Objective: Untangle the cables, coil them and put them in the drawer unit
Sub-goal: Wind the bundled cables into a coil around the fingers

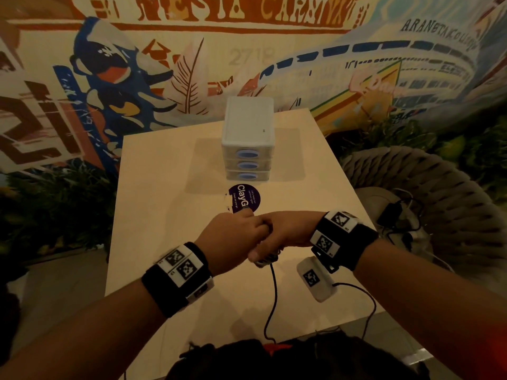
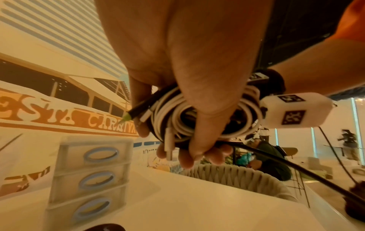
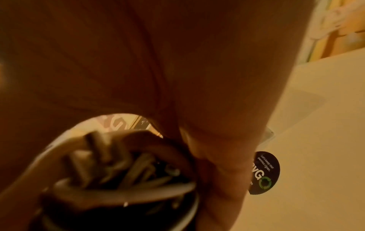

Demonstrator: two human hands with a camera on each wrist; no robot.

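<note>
A coil of white and black cables (image 2: 177, 118) hangs over the middle of the table, and both hands are curled round it. My left hand (image 1: 236, 234) grips it with the thumb (image 2: 199, 125) laid across the loops. My right hand (image 1: 282, 237) closes on it from the other side; only a bit of the coil (image 1: 266, 260) peeks out below. The right wrist view shows the bundle (image 3: 118, 171) blurred and dark under the palm. A loose black tail (image 1: 274, 292) drops from the coil towards my lap. The white three-drawer unit (image 1: 248, 138) stands at the table's far end, all drawers closed.
The pale table (image 1: 164, 215) carries a round dark sticker (image 1: 244, 200) just beyond my hands. A woven chair (image 1: 411, 174) stands at the right with a black charger and wires (image 1: 392, 215) on its seat. A painted wall lies behind the table.
</note>
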